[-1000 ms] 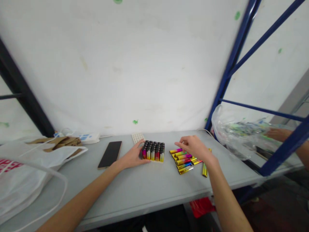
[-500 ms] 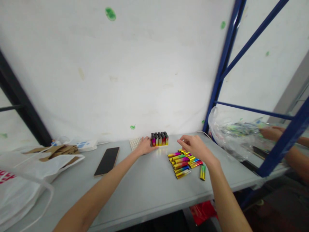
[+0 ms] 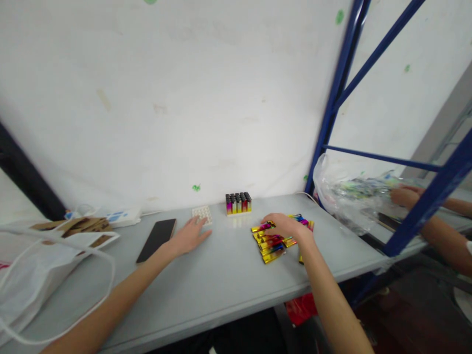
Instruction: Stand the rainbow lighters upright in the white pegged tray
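My left hand (image 3: 188, 235) lies low over the grey table, fingers spread, fingertips at the near edge of a small white tray with a grid of holes (image 3: 202, 214). It holds nothing. My right hand (image 3: 283, 225) hovers over a loose pile of shiny slim sleeves (image 3: 272, 244), gold with pink, red, blue and green. Its fingers are bent, with a gap to the thumb, and it hides part of the pile. Between the hands, against the wall, a block of black-topped lighters (image 3: 238, 204) stands upright in rows in a pale base.
A dark phone (image 3: 158, 240) lies left of my left hand. Further left are a white bag (image 3: 47, 275) and brown cardboard pieces (image 3: 73, 227). On the right stand a blue metal frame (image 3: 334, 103) and clear plastic bags (image 3: 346, 196), with another person's hands (image 3: 405, 196) beyond.
My left hand has let go of the lighter block and moved left to the white tray. My right hand has come down over the sleeves. The view has shifted slightly.
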Motion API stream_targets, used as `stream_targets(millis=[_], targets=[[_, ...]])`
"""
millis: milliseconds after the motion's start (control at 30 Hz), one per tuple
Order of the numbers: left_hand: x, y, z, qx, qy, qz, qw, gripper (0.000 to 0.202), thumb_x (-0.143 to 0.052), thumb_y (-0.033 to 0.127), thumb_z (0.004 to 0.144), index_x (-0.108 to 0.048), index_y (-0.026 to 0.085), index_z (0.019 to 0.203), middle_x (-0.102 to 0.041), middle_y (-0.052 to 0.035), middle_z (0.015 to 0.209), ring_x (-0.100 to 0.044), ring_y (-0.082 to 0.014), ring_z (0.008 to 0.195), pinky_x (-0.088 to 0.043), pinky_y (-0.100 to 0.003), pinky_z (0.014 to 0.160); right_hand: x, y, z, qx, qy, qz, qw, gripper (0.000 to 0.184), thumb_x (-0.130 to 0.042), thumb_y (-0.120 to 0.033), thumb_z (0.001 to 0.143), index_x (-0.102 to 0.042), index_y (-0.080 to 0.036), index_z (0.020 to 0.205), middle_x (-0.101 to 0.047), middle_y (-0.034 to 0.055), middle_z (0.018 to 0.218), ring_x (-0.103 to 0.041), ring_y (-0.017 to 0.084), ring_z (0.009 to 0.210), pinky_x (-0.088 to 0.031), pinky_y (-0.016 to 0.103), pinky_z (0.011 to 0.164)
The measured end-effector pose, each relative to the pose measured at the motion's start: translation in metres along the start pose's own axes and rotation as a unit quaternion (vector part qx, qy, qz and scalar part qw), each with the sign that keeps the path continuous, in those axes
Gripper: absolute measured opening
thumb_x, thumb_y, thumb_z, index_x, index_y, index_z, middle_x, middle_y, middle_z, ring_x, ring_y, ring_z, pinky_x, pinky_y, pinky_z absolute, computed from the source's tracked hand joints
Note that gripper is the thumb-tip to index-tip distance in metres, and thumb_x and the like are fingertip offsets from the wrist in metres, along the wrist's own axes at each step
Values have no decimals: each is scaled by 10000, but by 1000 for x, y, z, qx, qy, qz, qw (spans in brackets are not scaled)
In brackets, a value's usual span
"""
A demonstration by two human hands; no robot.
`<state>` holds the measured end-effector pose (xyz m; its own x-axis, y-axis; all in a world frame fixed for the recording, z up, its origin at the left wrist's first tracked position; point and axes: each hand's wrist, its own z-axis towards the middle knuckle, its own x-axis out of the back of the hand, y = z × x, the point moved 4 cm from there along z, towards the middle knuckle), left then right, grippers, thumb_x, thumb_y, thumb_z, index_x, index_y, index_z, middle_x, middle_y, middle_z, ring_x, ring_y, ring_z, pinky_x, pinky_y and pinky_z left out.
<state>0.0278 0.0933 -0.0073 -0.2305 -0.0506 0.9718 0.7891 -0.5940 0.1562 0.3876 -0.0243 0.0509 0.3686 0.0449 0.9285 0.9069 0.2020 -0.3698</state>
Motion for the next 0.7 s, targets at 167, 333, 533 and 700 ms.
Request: stream_targets(millis=[167, 333, 533, 700], targets=[[11, 39, -55, -68, -25, -58, 996, 635, -478, 727, 1023, -647, 246, 1402, -585, -162, 1567, -561, -394, 1443, -446, -525, 1198, -11, -5, 10, 12, -12, 27, 999, 330, -739, -150, 847, -858, -234, 1143, -827, 97, 1194, -762, 281, 1107, -541, 328, 1010], [31, 82, -62, -139, -42, -136, 980, 362, -570, 581, 1023, -692, 244, 1075, -612, -105, 1488, -660, -321, 1283, -505, -422, 1142, -12, -4, 10, 16, 17, 21, 999, 214, -759, -191, 870, -852, -187, 1062, -814, 125, 1177, -745, 279, 1102, -529, 337, 1014], [39, 80, -30, -211, -50, -143, 966, 483, -710, 463, 929, -607, 256, 1353, -589, -108, 1530, -565, -327, 1413, -420, -435, 1235, -5, -10, 7, 48, 56, 74, 995, 134, -706, -298, 962, -735, -196, 1045, -801, 68, 982, -710, 221, 884, -515, 313, 849], [30, 47, -17, -137, 9, -100, 985, 836, -805, 680, 825, -540, 226, 1476, -539, -157, 1569, -500, -379, 1469, -380, -497, 1260, 2, -26, 8, 62, 124, 131, 982, 287, -528, -453, 1066, -674, -223, 1156, -658, -43, 684, -562, 174, 637, -429, 283, 713]])
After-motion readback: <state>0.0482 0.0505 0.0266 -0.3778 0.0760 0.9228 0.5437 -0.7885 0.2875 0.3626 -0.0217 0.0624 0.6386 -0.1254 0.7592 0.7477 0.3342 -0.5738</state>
